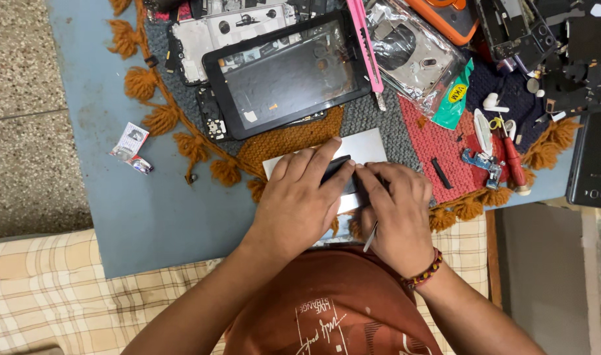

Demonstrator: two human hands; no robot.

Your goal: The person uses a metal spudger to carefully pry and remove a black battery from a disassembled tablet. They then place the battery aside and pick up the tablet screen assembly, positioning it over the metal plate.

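Lying on a pale flat panel over the knitted mat — a small dark phone-like slab, probably light, stiff, slippery and fragile, best gripped along its edges. Pinching it, fingers curled: left hand over the top, right hand meeting it, also gripping thin tweezers. Resting beyond — a black tablet.

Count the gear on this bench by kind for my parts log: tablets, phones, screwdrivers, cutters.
Tablets: 1, the black tablet
Phones: 1, the black phone
Screwdrivers: 1, the red screwdriver
Cutters: 1, the pink cutter
Total: 4
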